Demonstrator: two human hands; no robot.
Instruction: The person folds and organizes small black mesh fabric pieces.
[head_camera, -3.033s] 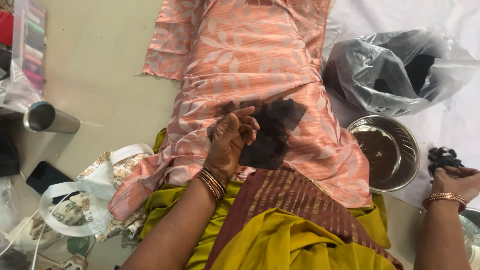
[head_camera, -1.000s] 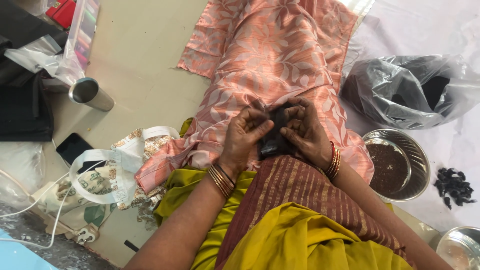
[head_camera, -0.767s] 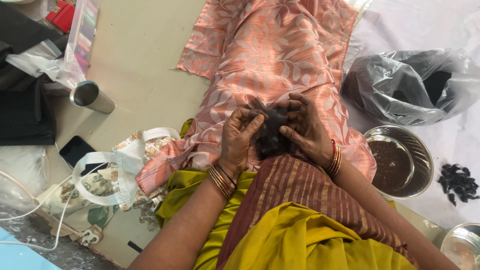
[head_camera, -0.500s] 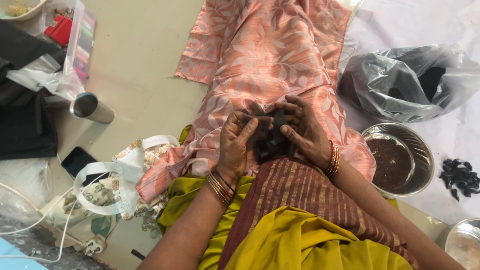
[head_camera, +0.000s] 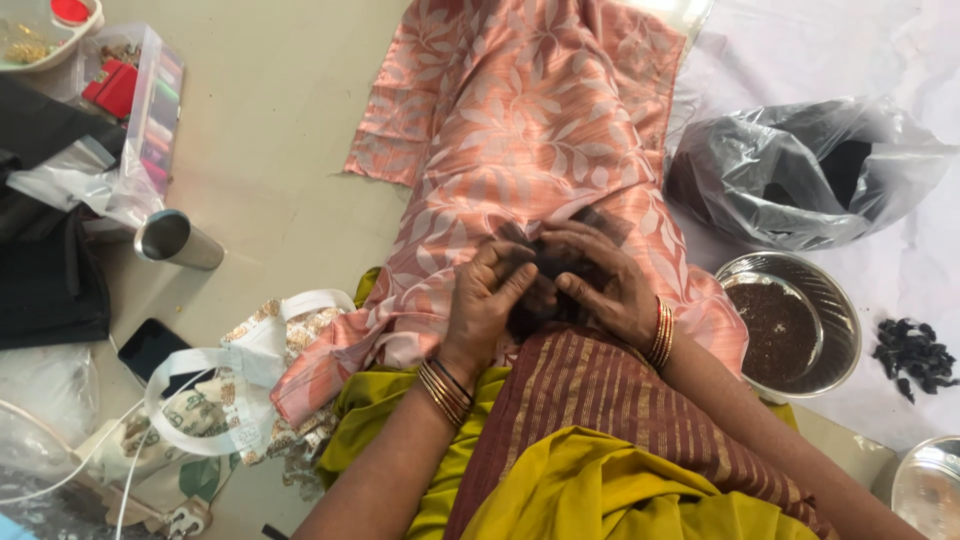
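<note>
Both my hands meet over my lap on a pink leaf-patterned cloth (head_camera: 520, 130). My left hand (head_camera: 487, 305) and my right hand (head_camera: 598, 282) press together around a dark, sticky-looking lump (head_camera: 548, 262), mostly hidden between the fingers. Gold bangles sit on both wrists. My lap is covered by a maroon striped and yellow-green garment (head_camera: 590, 420).
A steel bowl (head_camera: 838, 310) with dark brown contents stands at my right, a small pile of black pieces (head_camera: 912, 352) beside it on white sheet. A clear plastic bag (head_camera: 800, 170) holds dark material. A steel tumbler (head_camera: 178, 240), phone (head_camera: 155, 350), cloth bag (head_camera: 240, 390) and plastic box (head_camera: 150, 110) lie left.
Three seconds ago my right hand was by the black pieces at the right; it has come to my lap and joined the left hand around the dark lump, which both keep squeezing.
</note>
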